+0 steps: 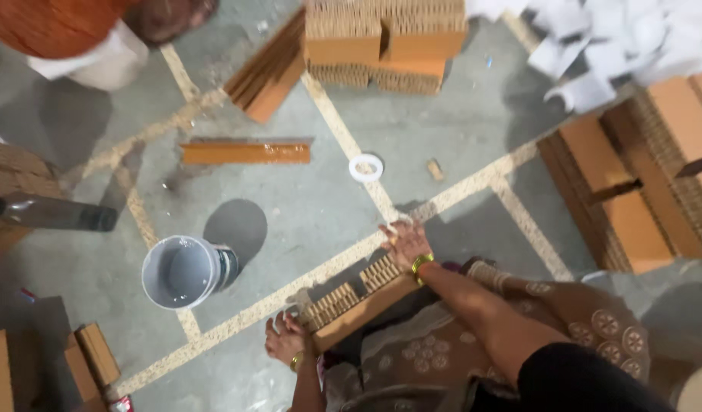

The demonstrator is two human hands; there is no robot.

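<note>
- Right hand (pixel 405 243) grips far end of the honeycomb cardboard block (pixel 356 299), fingers curled over its top edge.
- Left hand (pixel 284 339) clasps the near end; block sits tilted on the floor against the person's lap.
- Step looks like positioning the block; next move calls for a steady two-handed hold.
- Grey bucket (pixel 184 271) near left; white tape ring (pixel 366 167) beyond; orange-faced strip (pixel 245 152) further out.
</note>
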